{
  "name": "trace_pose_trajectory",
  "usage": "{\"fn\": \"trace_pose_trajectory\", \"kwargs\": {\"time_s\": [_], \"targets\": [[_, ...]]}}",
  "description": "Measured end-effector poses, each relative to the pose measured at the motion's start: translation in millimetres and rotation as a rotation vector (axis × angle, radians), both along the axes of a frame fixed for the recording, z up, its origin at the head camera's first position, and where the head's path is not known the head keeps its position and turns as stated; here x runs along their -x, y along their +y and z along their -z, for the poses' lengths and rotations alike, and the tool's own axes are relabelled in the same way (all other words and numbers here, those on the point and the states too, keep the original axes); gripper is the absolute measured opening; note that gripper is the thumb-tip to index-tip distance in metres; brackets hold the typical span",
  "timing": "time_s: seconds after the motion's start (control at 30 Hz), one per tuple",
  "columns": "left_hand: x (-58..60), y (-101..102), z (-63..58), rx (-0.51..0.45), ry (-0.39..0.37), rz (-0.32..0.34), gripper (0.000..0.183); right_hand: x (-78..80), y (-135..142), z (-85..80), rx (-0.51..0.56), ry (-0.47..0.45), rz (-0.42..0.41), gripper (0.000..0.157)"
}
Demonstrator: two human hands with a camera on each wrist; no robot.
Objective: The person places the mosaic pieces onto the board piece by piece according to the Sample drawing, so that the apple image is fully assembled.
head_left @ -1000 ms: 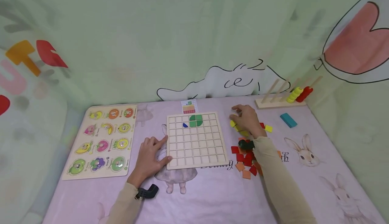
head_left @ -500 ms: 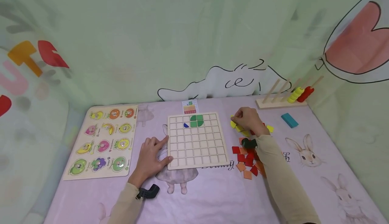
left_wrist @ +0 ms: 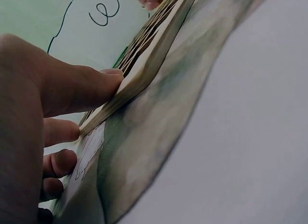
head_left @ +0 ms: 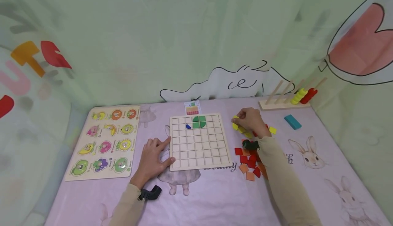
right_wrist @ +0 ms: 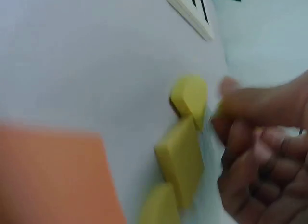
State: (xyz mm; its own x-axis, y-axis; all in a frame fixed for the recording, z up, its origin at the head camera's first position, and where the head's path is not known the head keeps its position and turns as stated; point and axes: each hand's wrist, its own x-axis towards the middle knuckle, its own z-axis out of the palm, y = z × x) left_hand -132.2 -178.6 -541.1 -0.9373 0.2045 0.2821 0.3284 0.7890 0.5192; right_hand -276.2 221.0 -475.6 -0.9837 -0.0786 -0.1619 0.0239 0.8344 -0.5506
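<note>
A wooden grid board lies flat on the table with green pieces and a small blue piece near its top. My left hand touches the board's left side, index finger and thumb spread apart; in the left wrist view the thumb presses at the board's corner. To the right of the board, my right hand pinches a small yellow piece, mostly hidden by thumb and finger. Other yellow pieces lie beneath and beside that hand.
Red and orange tiles are scattered by the right forearm. A pattern card lies behind the board. At left is a fruit puzzle board; at back right stand a peg rack and a teal block.
My right hand has lowered onto the yellow pieces, and its parted thumb and finger have come together in a pinch. The left hand stays at the board's edge.
</note>
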Motion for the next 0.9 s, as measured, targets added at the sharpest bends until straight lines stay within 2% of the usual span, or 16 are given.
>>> {"fn": "trace_pose_trajectory", "kwargs": {"time_s": [0.23,0.4,0.57,0.77,0.9], "targets": [[-1.9,-1.5,1.7,-0.006,0.014,0.008,0.078,-5.0,-34.8,3.0,0.439,0.013,0.02,0.034],[-1.3,-2.1,4.0,0.003,0.017,0.003,0.077,-11.5,-76.9,6.8,0.619,0.019,-0.023,0.034],[-0.2,-2.7,3.7,0.001,0.021,0.01,0.077,-22.2,-124.2,9.4,0.587,0.018,-0.139,0.032],[1.2,-2.2,3.1,-0.002,0.018,0.012,0.077,-32.6,-173.6,12.4,0.398,0.126,-0.312,0.027],[1.8,-2.1,1.6,0.0,0.018,0.012,0.076,-36.3,-195.0,13.7,0.204,0.182,-0.356,0.026]]}}
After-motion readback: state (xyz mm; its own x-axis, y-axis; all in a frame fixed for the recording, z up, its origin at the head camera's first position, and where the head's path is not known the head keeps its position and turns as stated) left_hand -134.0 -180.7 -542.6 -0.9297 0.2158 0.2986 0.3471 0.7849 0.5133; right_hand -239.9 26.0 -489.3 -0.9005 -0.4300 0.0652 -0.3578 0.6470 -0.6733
